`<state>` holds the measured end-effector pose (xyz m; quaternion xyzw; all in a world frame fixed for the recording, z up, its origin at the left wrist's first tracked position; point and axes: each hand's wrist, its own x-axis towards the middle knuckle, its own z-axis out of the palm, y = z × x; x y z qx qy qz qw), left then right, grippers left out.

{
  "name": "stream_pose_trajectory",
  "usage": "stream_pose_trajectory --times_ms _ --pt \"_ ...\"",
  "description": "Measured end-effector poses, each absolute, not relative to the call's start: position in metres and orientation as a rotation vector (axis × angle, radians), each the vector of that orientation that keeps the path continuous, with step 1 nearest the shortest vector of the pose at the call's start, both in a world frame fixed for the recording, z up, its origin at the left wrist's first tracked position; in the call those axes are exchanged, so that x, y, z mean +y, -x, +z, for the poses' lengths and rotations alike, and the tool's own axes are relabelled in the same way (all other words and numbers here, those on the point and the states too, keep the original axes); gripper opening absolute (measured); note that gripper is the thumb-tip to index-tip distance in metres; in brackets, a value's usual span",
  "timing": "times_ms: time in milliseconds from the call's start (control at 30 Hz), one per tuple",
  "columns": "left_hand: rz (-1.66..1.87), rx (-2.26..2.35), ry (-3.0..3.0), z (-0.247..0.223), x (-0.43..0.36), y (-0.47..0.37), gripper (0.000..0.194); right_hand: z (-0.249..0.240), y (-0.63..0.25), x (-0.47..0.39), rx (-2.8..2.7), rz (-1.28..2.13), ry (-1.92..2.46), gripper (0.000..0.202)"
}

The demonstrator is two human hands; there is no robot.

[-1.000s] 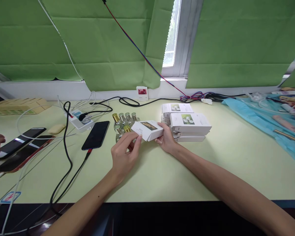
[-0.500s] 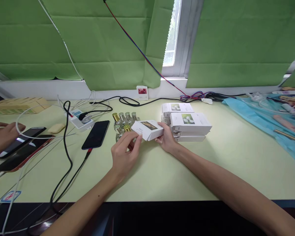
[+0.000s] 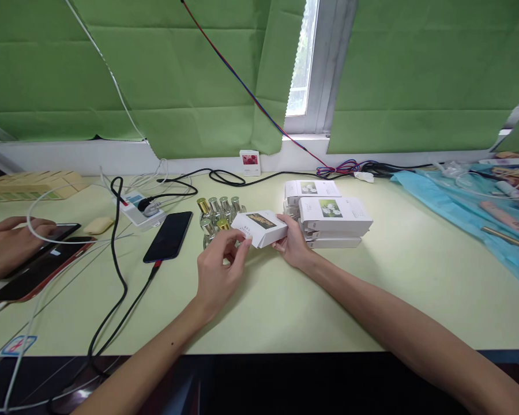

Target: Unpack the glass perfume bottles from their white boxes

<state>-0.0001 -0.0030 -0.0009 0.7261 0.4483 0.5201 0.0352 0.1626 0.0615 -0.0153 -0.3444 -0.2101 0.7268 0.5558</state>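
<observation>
A small white carton box (image 3: 266, 235) with a dark and gold picture on top is held slightly tilted above the table. My right hand (image 3: 294, 243) grips its right end, thumb on top and fingers beneath. At the left end, my left hand (image 3: 222, 262) pinches the box's edge between thumb and fingers; part of those fingertips is hidden. Just behind my left hand stand several glass perfume bottles (image 3: 215, 208) with gold and silver caps. Close to my right hand lie stacked white boxes (image 3: 336, 213) with white-flower pictures.
Another person's hand (image 3: 15, 245) rests over a phone at the far left. A black phone (image 3: 168, 236) with a cable lies left of the bottles, near a power strip (image 3: 140, 212). Blue sheeting (image 3: 441, 199) with assorted items covers the right side.
The other person's hand at the left has moved down onto the phone. My hands and the box have hardly moved.
</observation>
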Motion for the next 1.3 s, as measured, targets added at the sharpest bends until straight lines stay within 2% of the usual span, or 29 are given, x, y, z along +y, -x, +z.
stream_pose_trajectory --times_ms 333,700,1300 --pt "1.484 1.369 -1.960 -0.0040 -0.0016 0.0016 0.020 -0.0140 -0.1629 0.0602 -0.529 1.725 0.806 0.020" --pt "1.612 1.305 -2.307 -0.0016 -0.0017 -0.0002 0.011 -0.0140 -0.1629 0.0593 -0.549 1.740 0.843 0.017" --pt "1.362 1.027 -2.592 0.0003 -0.0013 0.0035 0.043 -0.0069 -0.1635 0.0563 -0.491 1.734 0.874 0.022"
